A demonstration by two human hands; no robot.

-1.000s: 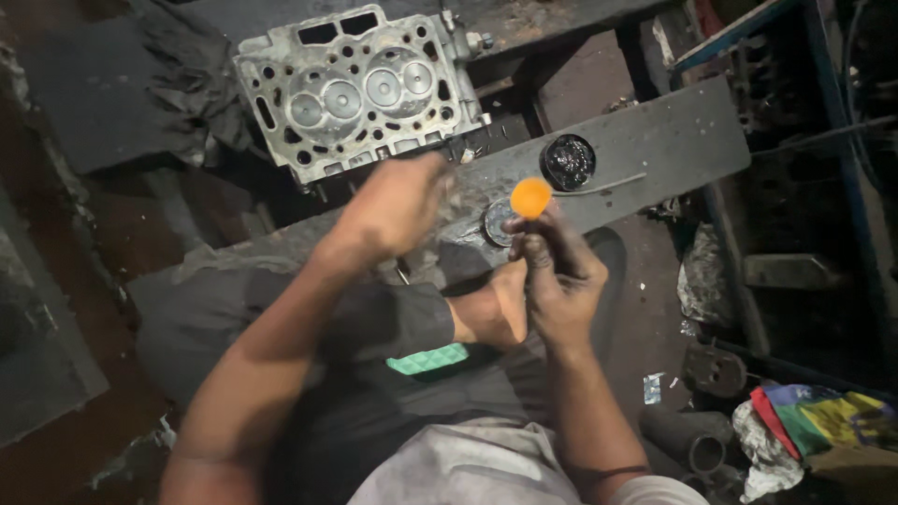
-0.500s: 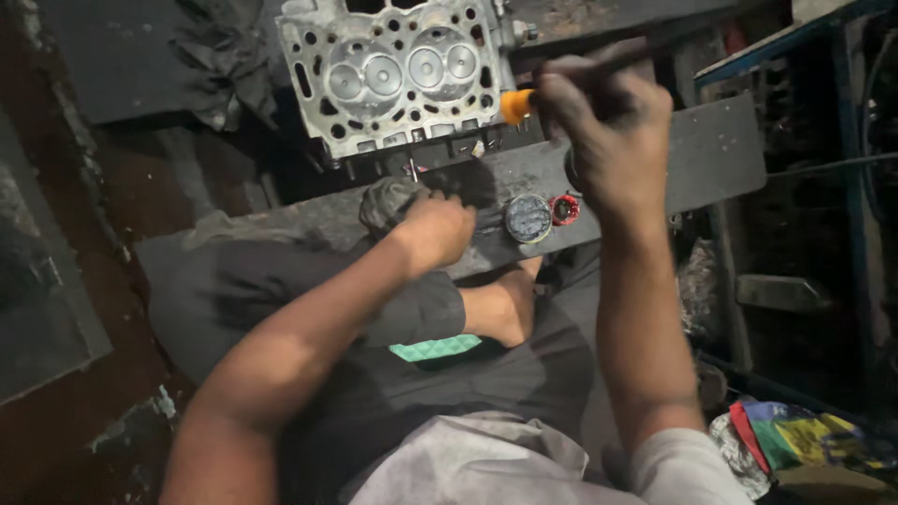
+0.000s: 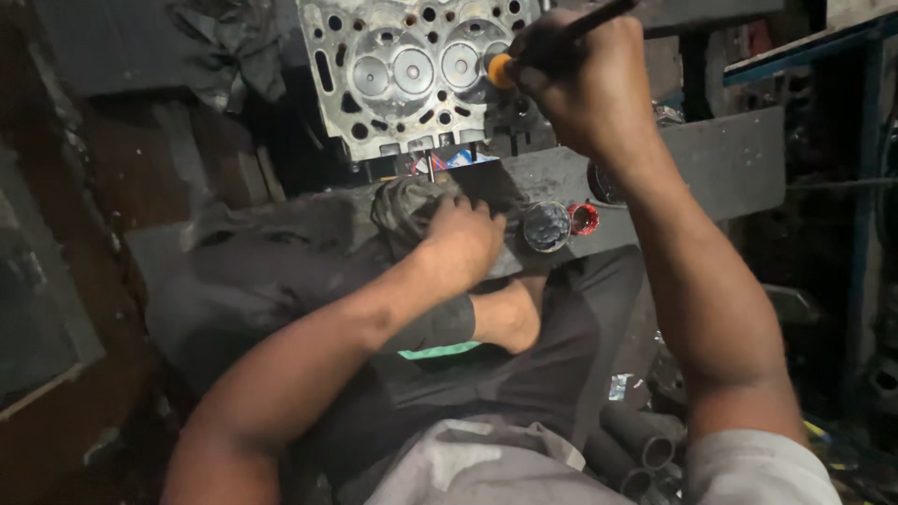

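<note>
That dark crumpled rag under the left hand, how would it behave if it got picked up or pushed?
The dark crumpled rag under the left hand is folded and bunched, so it would probably go floppy and drape when lifted. It looks grimy, maybe oily and slick. Pushed along the dark board, it would likely bunch up, not roll.

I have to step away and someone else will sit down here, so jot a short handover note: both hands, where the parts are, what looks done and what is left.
Right hand: closed on a dark-shafted tool with an orange cup, the cup at a valve of the cylinder head.
Left hand: resting on a grey rag on the dark board.
Small grey tin and red lid sit on the board beside the left hand.
Done: head stands with its valve face toward the person, and the tool is at it.
Left: I cannot tell which valves are finished.
</note>
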